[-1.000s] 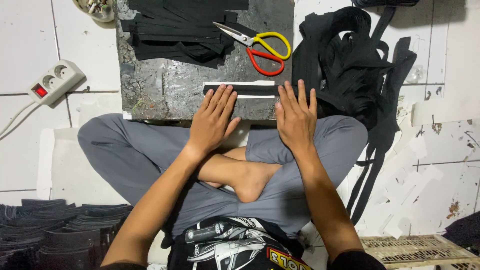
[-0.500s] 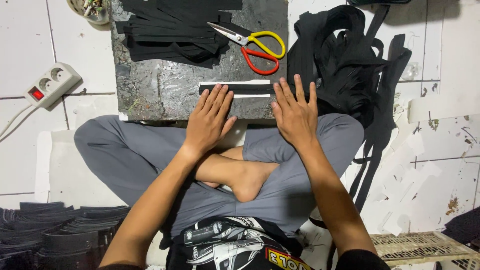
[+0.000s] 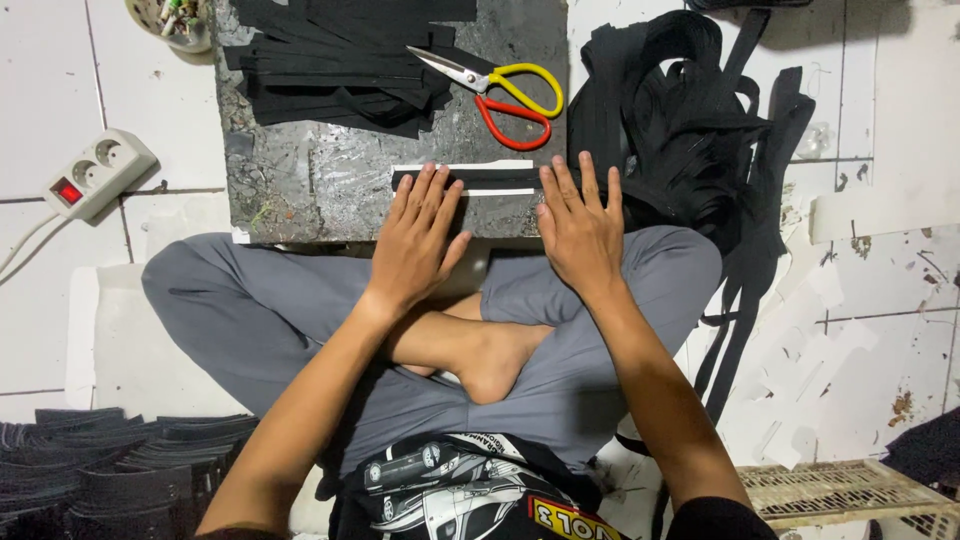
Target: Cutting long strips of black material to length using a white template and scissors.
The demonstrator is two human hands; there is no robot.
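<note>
I sit cross-legged behind a dark stone slab [image 3: 300, 190] on a tiled floor. A black strap [image 3: 490, 178] lies on a white paper strip [image 3: 470, 166] at the slab's near edge. My left hand [image 3: 420, 240] is flat, fingers spread, with its fingertips on the strap's left part. My right hand [image 3: 578, 225] is flat too, its fingertips pressing the strap's right part. Neither hand grips anything. Scissors [image 3: 505, 90] with yellow and red handles lie on the slab just beyond the strap.
Cut black strips [image 3: 330, 70] are piled on the slab's far side. A heap of black webbing [image 3: 690, 130] lies at right, a white power strip [image 3: 95, 172] at left, stacked black pieces [image 3: 110, 460] bottom left, a plastic crate [image 3: 840, 490] bottom right.
Both hands stay flat on the strap; the view has shifted slightly, hands little changed.
</note>
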